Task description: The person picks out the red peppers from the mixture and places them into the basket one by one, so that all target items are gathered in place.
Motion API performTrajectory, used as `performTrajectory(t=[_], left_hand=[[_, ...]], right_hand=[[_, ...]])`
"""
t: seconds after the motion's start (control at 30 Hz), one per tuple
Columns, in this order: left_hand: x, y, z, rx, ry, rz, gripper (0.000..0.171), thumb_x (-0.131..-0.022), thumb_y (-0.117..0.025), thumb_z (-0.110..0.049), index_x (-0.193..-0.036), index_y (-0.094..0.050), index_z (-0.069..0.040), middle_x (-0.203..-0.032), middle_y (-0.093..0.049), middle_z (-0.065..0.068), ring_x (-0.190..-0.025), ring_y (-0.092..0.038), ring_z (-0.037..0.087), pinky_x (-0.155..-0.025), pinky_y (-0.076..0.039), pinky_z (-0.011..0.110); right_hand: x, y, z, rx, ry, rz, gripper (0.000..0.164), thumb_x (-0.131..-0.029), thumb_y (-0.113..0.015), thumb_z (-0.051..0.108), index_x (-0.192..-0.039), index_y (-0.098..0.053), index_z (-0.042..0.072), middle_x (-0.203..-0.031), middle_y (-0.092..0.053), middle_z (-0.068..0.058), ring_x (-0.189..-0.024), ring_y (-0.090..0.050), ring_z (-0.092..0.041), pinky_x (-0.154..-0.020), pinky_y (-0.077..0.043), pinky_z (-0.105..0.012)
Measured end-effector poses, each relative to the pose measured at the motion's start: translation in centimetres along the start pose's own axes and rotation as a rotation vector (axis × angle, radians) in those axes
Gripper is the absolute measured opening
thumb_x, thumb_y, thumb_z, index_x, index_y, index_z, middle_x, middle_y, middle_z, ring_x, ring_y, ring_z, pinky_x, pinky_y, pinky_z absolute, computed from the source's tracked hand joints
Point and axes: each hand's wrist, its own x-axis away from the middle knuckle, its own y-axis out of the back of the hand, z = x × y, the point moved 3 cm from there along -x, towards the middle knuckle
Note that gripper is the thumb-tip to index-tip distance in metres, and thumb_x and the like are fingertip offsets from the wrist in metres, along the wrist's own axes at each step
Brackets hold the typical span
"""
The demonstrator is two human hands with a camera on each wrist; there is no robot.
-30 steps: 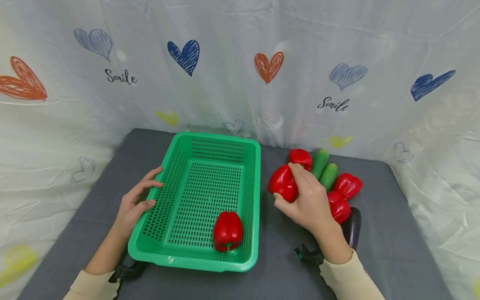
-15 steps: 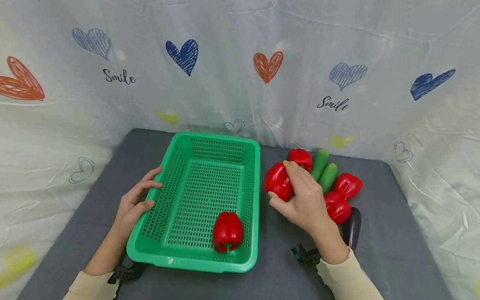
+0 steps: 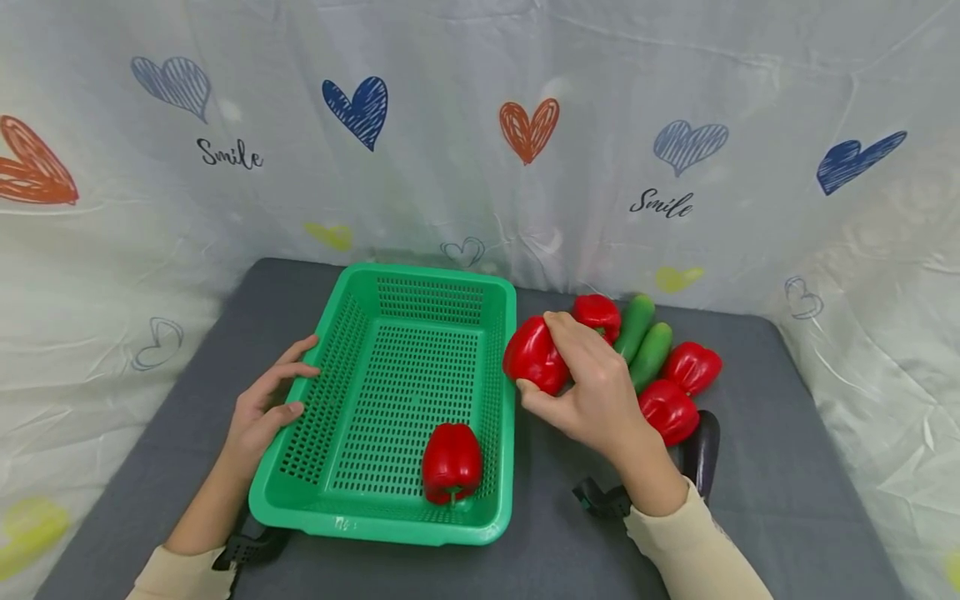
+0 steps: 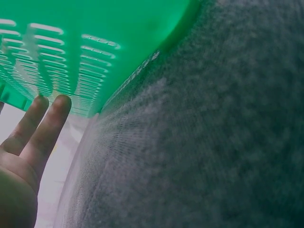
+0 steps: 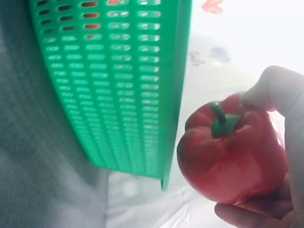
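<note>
Red pepper (image 3: 534,357) is hanging above the worktop (image 3: 555,550), just beside green basket's (image 3: 405,375) R rim, R grip (image 3: 592,387) pinching it btwn thumb & fingers. L grip (image 3: 258,417) is touching L rim w/ fingers apart. 2nd pepper (image 3: 452,460) is lying inside, nr corner; 2 cukes (image 3: 650,357), eggplant (image 3: 702,454) & 3 more peppers (image 3: 668,412) are lying R.

Crowded Toward Two O'Clock

On our grey table (image 3: 780,467) stands a green basket (image 3: 390,529), toward ten o'clock. We find a red pepper (image 3: 597,314) between one and two, two cucumbers (image 3: 635,325) (image 3: 651,356) near two, another pair of peppers (image 3: 693,367) (image 3: 669,412) before three, and a partly hidden eggplant (image 3: 702,450) at three.
</note>
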Motion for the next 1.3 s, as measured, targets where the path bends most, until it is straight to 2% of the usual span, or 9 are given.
performTrajectory(t=[0.2, 0.43, 0.6, 0.77, 1.03, 1.3], left_hand=[[0.0, 0.1, 0.0, 0.003, 0.002, -0.001, 0.043, -0.087, -0.043, 0.024, -0.127, -0.058, 0.024, -0.168, -0.043, 0.025, -0.160, -0.036, 0.029, -0.123, -0.034, 0.030], [0.2, 0.3, 0.1, -0.013, 0.019, -0.010, 0.043, -0.087, -0.043, 0.024, -0.127, -0.059, 0.023, -0.168, -0.044, 0.024, -0.160, -0.037, 0.028, -0.122, -0.034, 0.029], [0.2, 0.5, 0.1, -0.006, 0.016, -0.008, 0.044, -0.087, -0.043, 0.025, -0.128, -0.059, 0.022, -0.168, -0.044, 0.025, -0.161, -0.036, 0.028, -0.122, -0.034, 0.029], [0.3, 0.4, 0.1, -0.004, 0.018, -0.010, 0.044, -0.087, -0.042, 0.025, -0.127, -0.059, 0.022, -0.168, -0.044, 0.024, -0.160, -0.036, 0.028, -0.122, -0.034, 0.029], [0.2, 0.3, 0.1, 0.000, 0.027, -0.003, 0.044, -0.087, -0.043, 0.026, -0.128, -0.060, 0.020, -0.169, -0.044, 0.020, -0.161, -0.036, 0.025, -0.123, -0.033, 0.028], [0.2, 0.2, 0.0, 0.001, 0.032, -0.004, 0.045, -0.087, -0.043, 0.025, -0.128, -0.060, 0.019, -0.169, -0.044, 0.019, -0.160, -0.037, 0.025, -0.123, -0.033, 0.028]], right_hand=[[-1.2, -0.4, 1.5, -0.048, 0.039, 0.010, 0.074, -0.080, -0.086, 0.031, -0.141, -0.067, -0.005, -0.136, -0.072, -0.021, -0.122, -0.072, -0.039, -0.092, -0.062, -0.058], [-1.8, -1.0, 2.9, -0.113, 0.045, 0.074, 0.076, -0.079, -0.088, 0.033, -0.143, -0.066, -0.002, -0.138, -0.072, -0.016, -0.122, -0.071, -0.032, -0.093, -0.063, -0.050], [-1.9, -1.1, 3.7, -0.137, 0.042, 0.114, 0.082, -0.077, -0.090, 0.033, -0.147, -0.064, -0.002, -0.143, -0.069, -0.017, -0.128, -0.069, -0.035, -0.093, -0.063, -0.052], [-2.3, -1.3, 4.5, -0.175, 0.074, 0.144, 0.085, -0.078, -0.088, 0.033, -0.150, -0.060, -0.003, -0.149, -0.065, -0.018, -0.133, -0.065, -0.037, -0.095, -0.062, -0.052], [-3.3, -1.7, 5.8, -0.144, 0.143, 0.199, 0.086, -0.081, -0.084, 0.035, -0.152, -0.057, -0.004, -0.149, -0.063, -0.020, -0.134, -0.063, -0.035, -0.096, -0.062, -0.048], [-4.2, -2.5, 6.8, -0.140, 0.201, 0.277, 0.085, -0.087, -0.084, 0.044, -0.153, -0.057, -0.003, -0.148, -0.063, -0.017, -0.135, -0.062, -0.031, -0.102, -0.059, -0.041]])
